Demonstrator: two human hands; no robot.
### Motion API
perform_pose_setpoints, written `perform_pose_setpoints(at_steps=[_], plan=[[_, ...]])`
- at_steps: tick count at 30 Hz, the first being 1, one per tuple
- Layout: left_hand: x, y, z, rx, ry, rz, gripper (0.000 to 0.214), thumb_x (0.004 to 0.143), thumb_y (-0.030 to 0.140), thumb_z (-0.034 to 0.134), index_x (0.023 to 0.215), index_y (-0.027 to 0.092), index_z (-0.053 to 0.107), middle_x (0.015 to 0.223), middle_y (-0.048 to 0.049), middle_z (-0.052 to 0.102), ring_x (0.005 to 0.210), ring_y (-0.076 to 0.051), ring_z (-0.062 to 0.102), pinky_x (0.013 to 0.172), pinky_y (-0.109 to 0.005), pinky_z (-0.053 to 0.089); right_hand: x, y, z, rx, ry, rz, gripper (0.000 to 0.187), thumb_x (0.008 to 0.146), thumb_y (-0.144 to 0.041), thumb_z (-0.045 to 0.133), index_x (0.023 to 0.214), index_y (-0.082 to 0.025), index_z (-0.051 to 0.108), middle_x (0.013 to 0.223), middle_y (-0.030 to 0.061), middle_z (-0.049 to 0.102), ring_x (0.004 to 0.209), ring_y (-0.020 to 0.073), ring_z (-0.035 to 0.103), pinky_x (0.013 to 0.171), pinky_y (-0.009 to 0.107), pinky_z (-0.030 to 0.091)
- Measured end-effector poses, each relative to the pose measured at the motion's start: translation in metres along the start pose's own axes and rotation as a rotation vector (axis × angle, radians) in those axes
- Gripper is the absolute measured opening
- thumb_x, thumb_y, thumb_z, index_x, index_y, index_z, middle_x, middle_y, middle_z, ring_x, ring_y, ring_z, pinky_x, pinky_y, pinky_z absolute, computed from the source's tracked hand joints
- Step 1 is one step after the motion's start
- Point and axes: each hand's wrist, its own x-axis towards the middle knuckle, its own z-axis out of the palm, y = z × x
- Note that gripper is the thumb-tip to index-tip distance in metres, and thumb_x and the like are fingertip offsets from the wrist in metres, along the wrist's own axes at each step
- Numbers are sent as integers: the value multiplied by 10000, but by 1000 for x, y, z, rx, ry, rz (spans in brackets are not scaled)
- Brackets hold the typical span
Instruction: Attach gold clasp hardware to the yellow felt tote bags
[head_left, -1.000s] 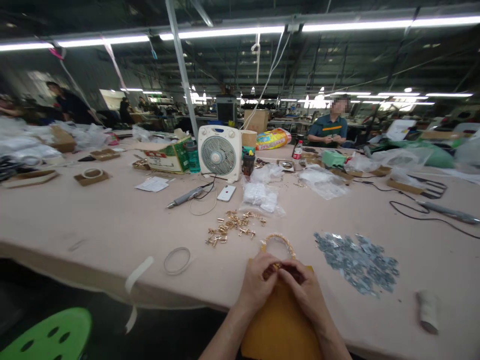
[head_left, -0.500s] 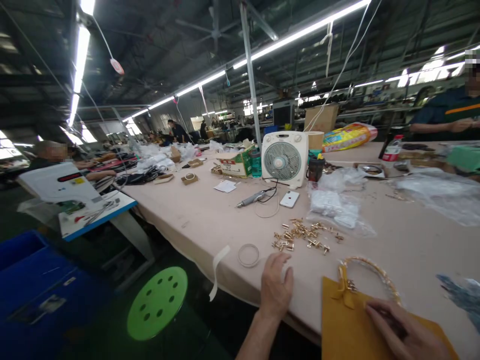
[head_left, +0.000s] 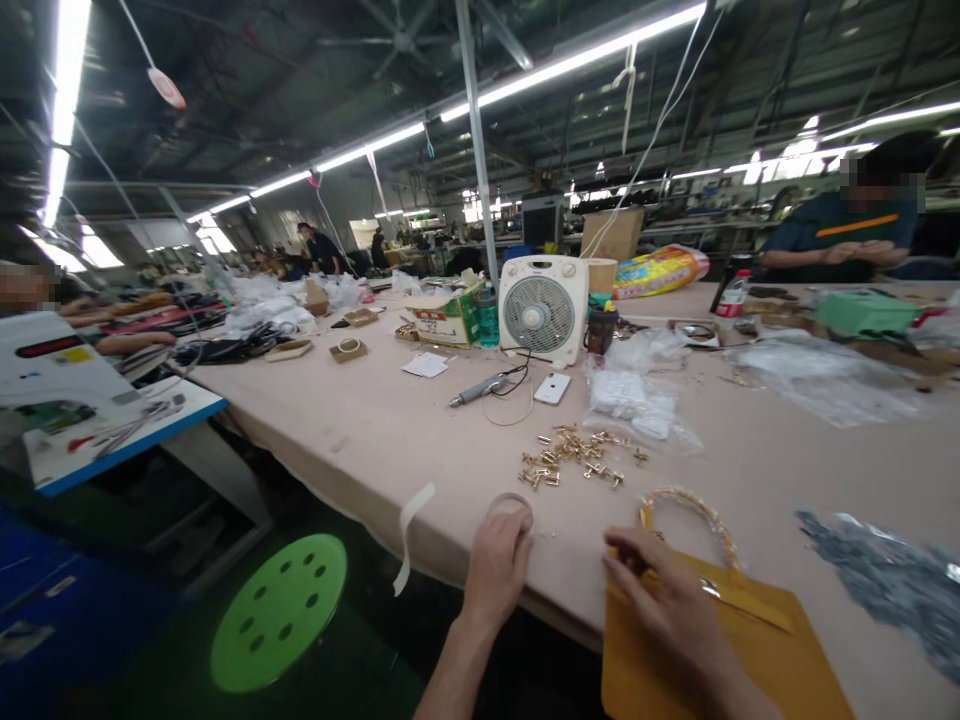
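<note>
Our left hand (head_left: 495,565), fingers together, touches the one tape ring (head_left: 511,502) left of the one yellow bag (head_left: 787,655); our right hand (head_left: 667,610) lies outstretched on it.

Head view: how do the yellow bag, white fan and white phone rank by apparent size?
1. yellow bag, though it lies nearest the camera, which inflates it
2. white fan
3. white phone

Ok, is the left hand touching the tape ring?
Touching. The head view shows the left hand with fingertips lying over the near edge of the tape ring.
</note>
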Motion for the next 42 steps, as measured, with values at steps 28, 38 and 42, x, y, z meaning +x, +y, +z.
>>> perform_pose_setpoints(at_steps=[28, 38, 42], plan=[[25, 1, 14, 112, -174, 362, 252, 1042, 234, 469, 1134, 270, 701, 1051, -74, 668, 973, -215, 658, 874, -336, 574, 18, -2, 58, -428, -245, -13, 106, 1003, -199, 617, 997, -241, 714, 996, 32, 717, 968, 208, 674, 849, 294, 484], [36, -4, 19, 121, -303, 272, 276, 1065, 371, 449, 1079, 308, 718, 1135, -46, 632, 945, -180, 682, 833, -295, 570, 18, 4, 55, -512, -183, -30, 66, 1000, -190, 617, 979, -235, 661, 983, 23, 671, 913, 194, 634, 776, 288, 449], [38, -1, 16, 48, -345, 241, 289, 1057, 388, 462, 1053, 318, 743, 1152, -33, 640, 922, -165, 694, 796, -272, 560, 19, 11, 57, -574, -214, -118, 61, 979, -157, 610, 972, -217, 612, 1000, 41, 649, 916, 206, 600, 774, 300, 447]])
